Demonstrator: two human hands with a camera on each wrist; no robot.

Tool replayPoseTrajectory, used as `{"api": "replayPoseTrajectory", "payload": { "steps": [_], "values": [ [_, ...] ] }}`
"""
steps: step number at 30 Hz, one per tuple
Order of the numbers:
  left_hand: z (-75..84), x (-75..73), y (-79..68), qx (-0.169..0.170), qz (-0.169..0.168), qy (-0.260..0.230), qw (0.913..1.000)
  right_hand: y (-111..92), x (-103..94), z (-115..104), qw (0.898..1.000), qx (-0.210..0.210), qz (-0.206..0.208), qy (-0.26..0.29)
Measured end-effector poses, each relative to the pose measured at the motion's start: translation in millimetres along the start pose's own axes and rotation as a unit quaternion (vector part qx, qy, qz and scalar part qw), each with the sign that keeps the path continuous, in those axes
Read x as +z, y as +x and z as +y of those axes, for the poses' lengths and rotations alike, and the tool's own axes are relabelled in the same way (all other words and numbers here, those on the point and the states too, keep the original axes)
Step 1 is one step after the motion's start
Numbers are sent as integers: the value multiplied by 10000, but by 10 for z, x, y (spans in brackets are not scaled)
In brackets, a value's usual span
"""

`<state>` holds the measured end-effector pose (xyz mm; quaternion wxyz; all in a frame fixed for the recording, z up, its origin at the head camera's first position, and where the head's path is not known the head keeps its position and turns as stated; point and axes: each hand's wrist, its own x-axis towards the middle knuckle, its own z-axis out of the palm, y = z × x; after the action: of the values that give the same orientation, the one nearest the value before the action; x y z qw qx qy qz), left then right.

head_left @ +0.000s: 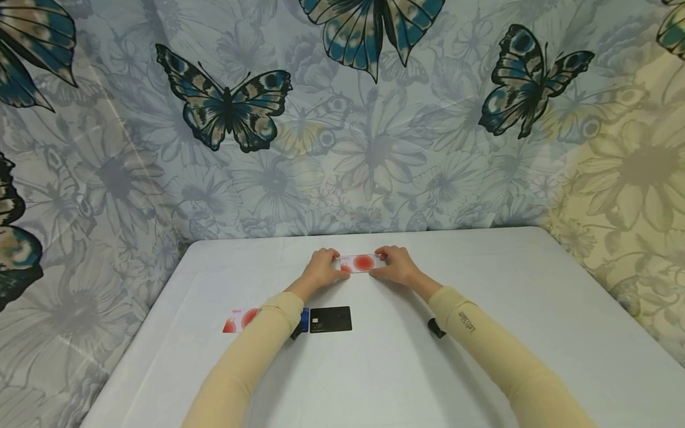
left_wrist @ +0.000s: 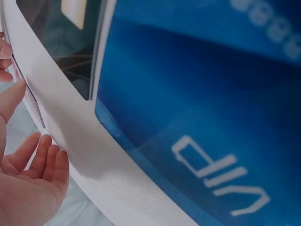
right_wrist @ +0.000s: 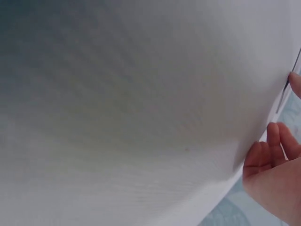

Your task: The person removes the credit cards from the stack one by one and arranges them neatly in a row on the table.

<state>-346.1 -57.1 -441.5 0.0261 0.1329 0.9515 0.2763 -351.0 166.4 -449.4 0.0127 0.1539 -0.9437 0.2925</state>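
Note:
A white card with red circles (head_left: 357, 263) lies near the back of the table, between both hands. My left hand (head_left: 323, 267) holds its left end, thumb at the near edge and fingers at the far edge. At its right end my right hand (head_left: 397, 264) grips it the same way. In the left wrist view the left hand (left_wrist: 40, 172) shows curled fingers by the card's thin edge. The right wrist view catches the right hand (right_wrist: 273, 157) at the right border, its fingers bent near the tabletop.
Nearer the front, a black VIP card (head_left: 330, 319) lies beside a blue card (head_left: 305, 320), which the left sleeve partly covers. Left of them is another red-and-white card (head_left: 231, 322), also partly hidden by that sleeve. A butterfly-patterned cloth (head_left: 374, 148) hangs behind the white table (head_left: 481, 267).

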Motion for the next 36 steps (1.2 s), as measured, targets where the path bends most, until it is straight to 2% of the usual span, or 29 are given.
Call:
{"api": "replayPoseTrajectory", "payload": {
  "steps": [17,26,36],
  "values": [
    [-4,-21,43,30,-101,216,9997,24,-49,-15,9994,-144,-300,-76],
    [-61,27,60,116,5,63,9999,22,-47,-16,9994,-152,-315,-30],
    [-44,33,53,24,8,-19,10000,32,-14,11,9996,-113,-263,-10]
  ]
}}
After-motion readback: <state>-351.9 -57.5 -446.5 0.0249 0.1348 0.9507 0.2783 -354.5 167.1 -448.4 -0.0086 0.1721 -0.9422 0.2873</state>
